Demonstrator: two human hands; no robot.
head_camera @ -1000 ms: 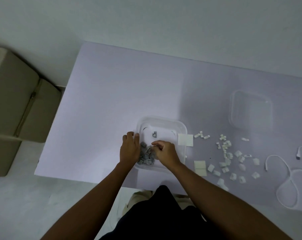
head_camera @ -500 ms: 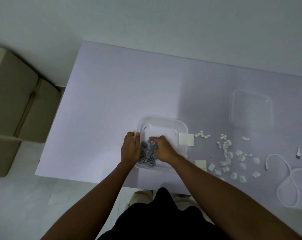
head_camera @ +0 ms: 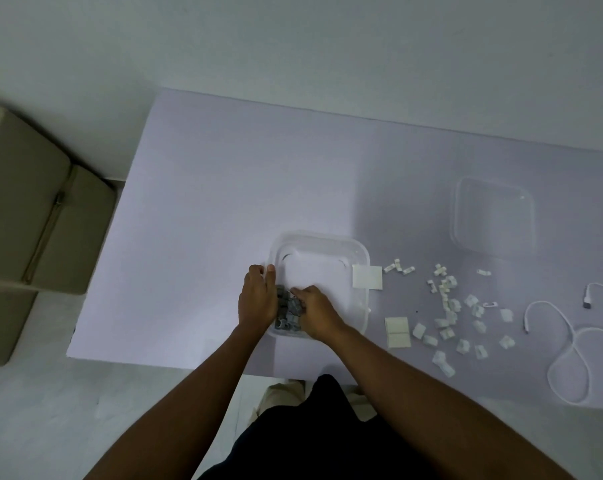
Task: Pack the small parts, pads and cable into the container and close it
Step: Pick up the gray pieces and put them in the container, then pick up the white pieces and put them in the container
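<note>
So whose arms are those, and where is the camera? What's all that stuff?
They are a person's own arms. The camera sits on the person's head and looks down, so you see what they see. The left hand grips the edge of a clear tub on the table. The right hand is inside the tub, fingers among the grey parts; whether it pinches one is hidden. To the right lie two white pads, many small white parts, a white cable and a clear lid. A brown box stands beside the table.
</note>
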